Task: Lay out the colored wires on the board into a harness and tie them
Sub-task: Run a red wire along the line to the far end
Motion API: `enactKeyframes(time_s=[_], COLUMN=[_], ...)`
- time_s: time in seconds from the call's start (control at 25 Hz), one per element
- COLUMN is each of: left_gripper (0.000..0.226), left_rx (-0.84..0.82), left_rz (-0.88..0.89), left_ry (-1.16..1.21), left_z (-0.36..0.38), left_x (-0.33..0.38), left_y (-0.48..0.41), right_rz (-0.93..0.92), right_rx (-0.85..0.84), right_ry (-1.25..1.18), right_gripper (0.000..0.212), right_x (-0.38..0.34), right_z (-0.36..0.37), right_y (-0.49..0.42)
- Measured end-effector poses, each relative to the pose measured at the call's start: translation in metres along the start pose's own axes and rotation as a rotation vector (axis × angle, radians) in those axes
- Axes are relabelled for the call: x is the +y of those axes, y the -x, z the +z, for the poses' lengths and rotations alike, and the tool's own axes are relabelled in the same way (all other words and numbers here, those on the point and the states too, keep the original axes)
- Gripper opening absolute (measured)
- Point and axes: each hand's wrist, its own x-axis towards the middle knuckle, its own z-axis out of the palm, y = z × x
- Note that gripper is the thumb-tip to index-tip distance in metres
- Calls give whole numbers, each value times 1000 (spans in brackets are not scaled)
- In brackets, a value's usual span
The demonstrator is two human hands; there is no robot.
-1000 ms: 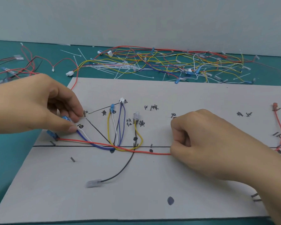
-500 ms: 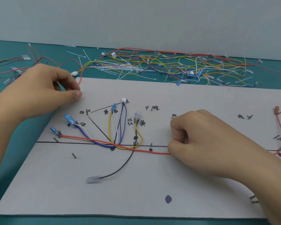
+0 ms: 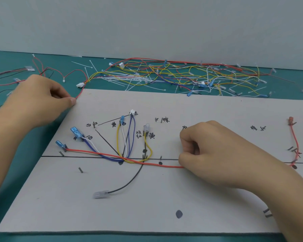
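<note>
A grey board (image 3: pixel 164 206) with hand-drawn lines, labels and pins lies in front of me. Several wires are laid on it: a long red wire (image 3: pixel 101 152) from a blue terminal (image 3: pixel 59 143) along the main line, blue and white wires from another blue terminal (image 3: pixel 76 131), yellow, white and blue loops (image 3: pixel 124 137), a black wire ending in a clear connector (image 3: pixel 100 194). My right hand (image 3: pixel 217 154) is curled over the red wire's right part, pressing it to the board. My left hand (image 3: pixel 40 102) pinches a loose red wire (image 3: pixel 80 91) at the board's upper left corner.
A tangle of spare coloured wires (image 3: pixel 182 75) and white cable ties (image 3: pixel 122 79) lies on the teal mat behind the board. More red and black wires (image 3: pixel 16 75) lie at the far left. A short red wire (image 3: pixel 295 138) hangs on pins at the right edge.
My left hand has left the blue terminals on the board and moved up-left to the board's corner, where it now pinches a loose red wire. My right hand has stayed put.
</note>
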Motion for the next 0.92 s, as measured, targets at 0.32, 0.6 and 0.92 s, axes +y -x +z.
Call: enactKeyframes(time_s=[0.32,0.6,0.92], left_gripper=[61,18,20], left_rx=[203,322,243], left_rz=[-116,-175,-107], left_ry=[88,172,451], left_z=[6,1,-4], left_x=[-60,-14,38], left_y=[-35,-28,11], right_rz=[-5,-38,-58], right_rx=[-62,-70,-72], right_ry=[-18,-25,-49], right_gripper=[16,14,16], right_x=[3,5,3], right_z=[-2,-2,-4], right_y=[0,0,3])
